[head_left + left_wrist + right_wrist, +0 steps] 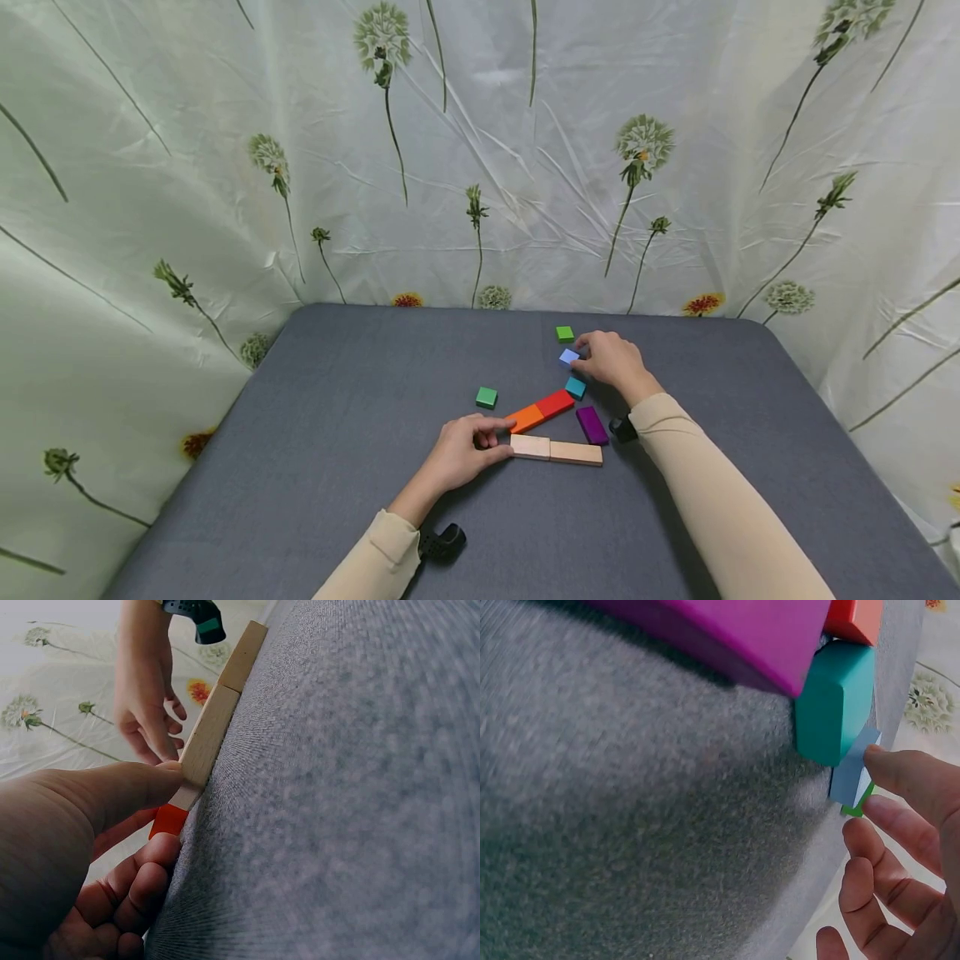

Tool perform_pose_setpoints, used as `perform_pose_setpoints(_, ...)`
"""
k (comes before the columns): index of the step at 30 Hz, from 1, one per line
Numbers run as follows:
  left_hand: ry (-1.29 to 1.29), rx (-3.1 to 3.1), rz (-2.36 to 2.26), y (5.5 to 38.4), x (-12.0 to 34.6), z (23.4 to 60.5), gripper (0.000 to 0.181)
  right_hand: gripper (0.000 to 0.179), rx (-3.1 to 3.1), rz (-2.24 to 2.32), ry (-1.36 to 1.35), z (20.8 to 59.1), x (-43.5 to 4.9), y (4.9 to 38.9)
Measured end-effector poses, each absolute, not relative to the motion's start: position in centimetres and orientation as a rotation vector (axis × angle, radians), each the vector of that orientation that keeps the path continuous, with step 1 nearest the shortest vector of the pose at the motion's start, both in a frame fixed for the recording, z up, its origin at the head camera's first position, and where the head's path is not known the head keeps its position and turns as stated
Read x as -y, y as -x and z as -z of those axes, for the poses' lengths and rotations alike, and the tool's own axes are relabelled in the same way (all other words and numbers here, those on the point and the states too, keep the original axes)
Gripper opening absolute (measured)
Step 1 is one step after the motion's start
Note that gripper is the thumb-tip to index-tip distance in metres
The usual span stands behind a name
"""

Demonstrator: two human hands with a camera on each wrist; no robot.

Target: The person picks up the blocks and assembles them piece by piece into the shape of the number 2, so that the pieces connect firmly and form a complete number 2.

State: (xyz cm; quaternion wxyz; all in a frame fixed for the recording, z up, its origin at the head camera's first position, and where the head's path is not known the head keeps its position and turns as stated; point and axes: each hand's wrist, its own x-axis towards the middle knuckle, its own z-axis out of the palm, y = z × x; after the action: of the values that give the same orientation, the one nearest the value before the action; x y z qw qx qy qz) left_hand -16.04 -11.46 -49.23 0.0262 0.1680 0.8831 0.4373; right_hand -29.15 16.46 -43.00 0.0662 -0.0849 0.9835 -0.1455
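Plainly small, light-blue block; pale, oblong wooden block.

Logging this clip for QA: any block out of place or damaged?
No damage visible. The darker green block sits alone, left of and beyond the orange block, while every other block lies farther right. Mildly odd, perhaps just a spare.

Pale, glossy curtain closes off the far side and both flanks — printed with dandelion seed heads, thin dark stems and small red-and-yellow blooms low down. Sharp creases fan across its middle, catching soft, whitish light. Before it, a table in plain blue-grey woven cloth, far corners rounded — weave coarse in the wrist views.
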Motion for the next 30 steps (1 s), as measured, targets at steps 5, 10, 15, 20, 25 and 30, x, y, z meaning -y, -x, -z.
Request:
perform_pose_setpoints(5, -0.524, -2.724, -1.359, 16.09, 11.50, 49.31, 0.036, 0.041, -2.959, 0.425, 0.266, 42.90, -16.04, 29.13)
perform_pose_setpoints(10, -0.532, -2.726, -1.359, 16.08, 11.52, 49.35, 0.036, 0.039, -2.958, 0.414, 0.249, 42.97, -15.82, 29.13)
perform_pose_setpoints(15, -0.530, -2.730, -1.352, 16.07, 11.55, 49.30, 0.036, 0.036, -2.953, 0.415, 0.234, 43.00, -15.65, 29.18)
perform_pose_setpoints(20, -0.536, -2.742, -1.341, 16.03, 11.53, 49.26, 0.036, 0.035, -2.941, 0.419, 0.213, 42.97, -15.62, 29.14)
perform_pose_setpoints(25, -0.537, -2.748, -1.334, 16.00, 11.50, 49.19, 0.036, 0.036, -2.934, 0.407, 0.203, 43.00, -15.65, 29.16)
perform_pose_setpoints(30, -0.541, -2.743, -1.345, 15.98, 11.43, 49.06, 0.036, 0.034, -2.933, 0.386, 0.226, 42.83, -15.78, 29.08)
